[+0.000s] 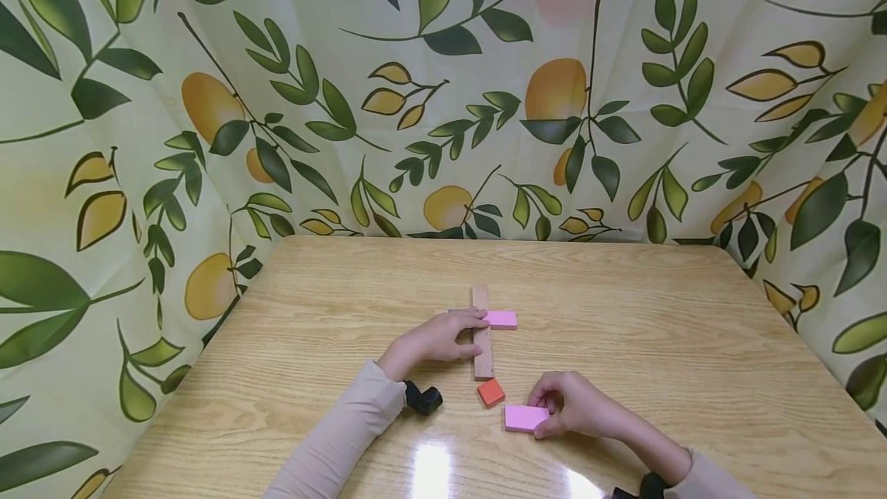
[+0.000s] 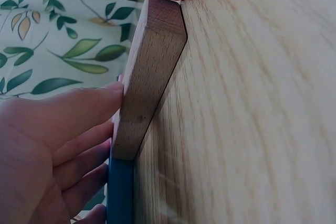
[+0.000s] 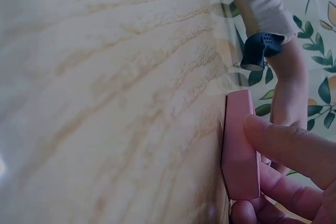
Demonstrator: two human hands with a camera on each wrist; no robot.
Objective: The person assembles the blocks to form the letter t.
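Note:
A long plain wooden block (image 1: pixel 483 364) lies lengthwise on the table, and my left hand (image 1: pixel 440 336) rests on it from the left. Its fingers are fairly straight, with the thumb along the block's side. A pink block (image 1: pixel 504 320) sticks out to the right of the wood, and a blue block (image 2: pixel 121 192) shows beside the fingers in the left wrist view, mostly hidden in the head view. My right hand (image 1: pixel 578 406) pinches another pink block (image 1: pixel 523 418) between thumb and fingers, low at the table. Between the hands, a small orange-red block (image 1: pixel 491 393) sits close to the wood's near end.
The wood-grain table (image 1: pixel 333 283) reaches back to a leaf-and-fruit patterned cloth (image 1: pixel 443 122) hanging at the back and sides. A black wrist device (image 1: pixel 424 399) sits on the left wrist, with another black one (image 1: pixel 647 486) at the right wrist.

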